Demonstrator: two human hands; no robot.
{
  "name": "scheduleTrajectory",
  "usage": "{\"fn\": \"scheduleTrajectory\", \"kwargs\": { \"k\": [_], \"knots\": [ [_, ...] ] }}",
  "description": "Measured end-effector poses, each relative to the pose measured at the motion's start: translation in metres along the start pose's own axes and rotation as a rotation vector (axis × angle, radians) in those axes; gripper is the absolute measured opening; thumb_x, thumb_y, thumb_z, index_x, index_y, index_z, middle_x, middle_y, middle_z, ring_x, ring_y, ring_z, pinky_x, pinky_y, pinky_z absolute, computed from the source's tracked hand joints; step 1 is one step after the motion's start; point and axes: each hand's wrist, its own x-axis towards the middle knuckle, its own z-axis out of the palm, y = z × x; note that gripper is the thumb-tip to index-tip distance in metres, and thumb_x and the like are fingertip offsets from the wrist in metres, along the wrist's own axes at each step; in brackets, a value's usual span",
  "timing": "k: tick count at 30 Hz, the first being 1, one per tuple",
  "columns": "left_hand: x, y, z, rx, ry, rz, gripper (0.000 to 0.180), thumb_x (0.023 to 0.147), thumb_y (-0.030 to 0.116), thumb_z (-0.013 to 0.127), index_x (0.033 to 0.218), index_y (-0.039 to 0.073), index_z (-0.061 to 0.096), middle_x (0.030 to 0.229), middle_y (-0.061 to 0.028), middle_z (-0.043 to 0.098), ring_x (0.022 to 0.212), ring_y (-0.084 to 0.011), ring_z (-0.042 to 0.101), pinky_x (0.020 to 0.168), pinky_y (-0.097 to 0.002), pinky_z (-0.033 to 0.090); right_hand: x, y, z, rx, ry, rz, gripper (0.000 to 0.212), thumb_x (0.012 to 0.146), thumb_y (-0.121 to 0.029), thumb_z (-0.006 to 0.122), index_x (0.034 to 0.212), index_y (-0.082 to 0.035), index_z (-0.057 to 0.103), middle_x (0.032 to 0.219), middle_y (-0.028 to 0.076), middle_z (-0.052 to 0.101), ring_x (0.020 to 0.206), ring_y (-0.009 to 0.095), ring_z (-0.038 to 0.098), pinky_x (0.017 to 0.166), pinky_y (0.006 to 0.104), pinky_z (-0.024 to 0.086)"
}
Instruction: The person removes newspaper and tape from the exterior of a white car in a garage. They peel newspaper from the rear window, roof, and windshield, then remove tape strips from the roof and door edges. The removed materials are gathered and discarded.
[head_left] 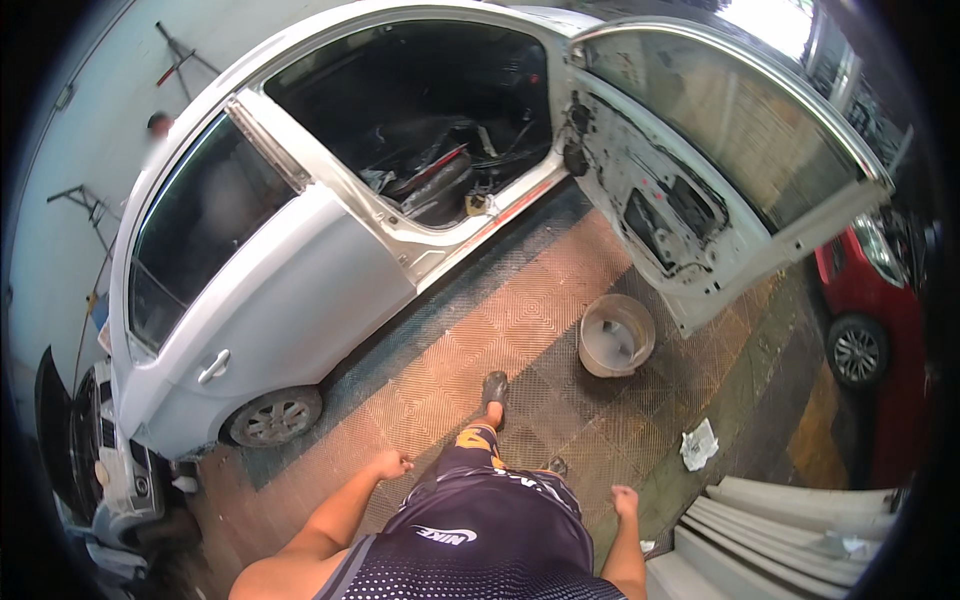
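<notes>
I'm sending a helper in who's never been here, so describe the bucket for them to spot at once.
Find the pale silver car with its front door swung wide open. By that door's lower edge, on the patterned floor, stands the bucket. It is round and open-topped, unlike the crumpled white paper nearby.

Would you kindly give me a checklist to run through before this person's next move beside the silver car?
1. Hands unburdened: no tool shows in the left hand or right hand: ok.
2. Front door standing open: ok.
3. Rear door closed: ok.
4. Bucket upright, outside the open front doorway: ok.
5. Bucket's contents identified: cannot tell; too small to make out.
6. Floor free of litter: not ok; a crumpled paper lies to the person's right.
</notes>
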Motion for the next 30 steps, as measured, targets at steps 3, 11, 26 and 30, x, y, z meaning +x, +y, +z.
{"fn": "scheduleTrajectory", "kwargs": {
  "k": [3, 11, 26, 30],
  "knots": [
    [0.007, -0.015, -0.02, -0.237, 0.036, -0.105, 0.046, 0.098, 0.044, 0.059, 0.12, 0.005, 0.068, 0.109, -0.0187, 0.072, 0.1, -0.0287, 0.069, 0.087, -0.0412, 0.054, 0.029, -0.117, 0.098, -0.151, -0.039, -0.485, 0.028, 0.089, -0.016, 0.072, 0.109, 0.003, 0.069, 0.093, 0.007, 0.071, 0.079, 0.014, 0.065, 0.073, 0.0286, 0.053],
    [0.076, 0.007, -0.071, -1.337, -0.21, -0.371, 0.042, 0.102, 0.041, 0.053, 0.115, 0.005, 0.069, 0.091, -0.0109, 0.073, 0.07, -0.0182, 0.069, 0.055, -0.0369, 0.056, 0.006, -0.265, 0.153, -0.204, -0.445, -0.348, 0.041, 0.087, -0.03, 0.076, 0.112, 0.002, 0.07, 0.115, 0.013, 0.071, 0.107, 0.023, 0.067, 0.097, 0.0353, 0.05],
    [0.16, 0.042, -0.423, -0.608, 0.581, -0.07, 0.027, 0.099, 0.024, 0.057, 0.107, 0.001, 0.067, 0.072, -0.011, 0.071, 0.056, -0.0154, 0.067, 0.058, -0.033, 0.055, 0.033, -0.518, -0.147, 0.232, 0.87, -0.718, 0.045, 0.105, -0.04, 0.052, 0.083, -0.002, 0.063, 0.075, 0.008, 0.065, 0.063, 0.016, 0.06, 0.058, 0.0306, 0.049],
    [0.196, 0.013, -0.41, -0.318, 0.609, 0.02, 0.03, 0.093, 0.031, 0.062, 0.111, 0.008, 0.071, 0.1, -0.0162, 0.074, 0.095, -0.0315, 0.071, 0.085, -0.0446, 0.054, 0.028, -0.601, -0.308, 0.148, 1.327, -0.935, 0.057, 0.106, -0.04, 0.047, 0.13, 0.011, 0.058, 0.131, 0.029, 0.06, 0.118, 0.034, 0.059, 0.105, 0.0387, 0.042]
  ]
}}
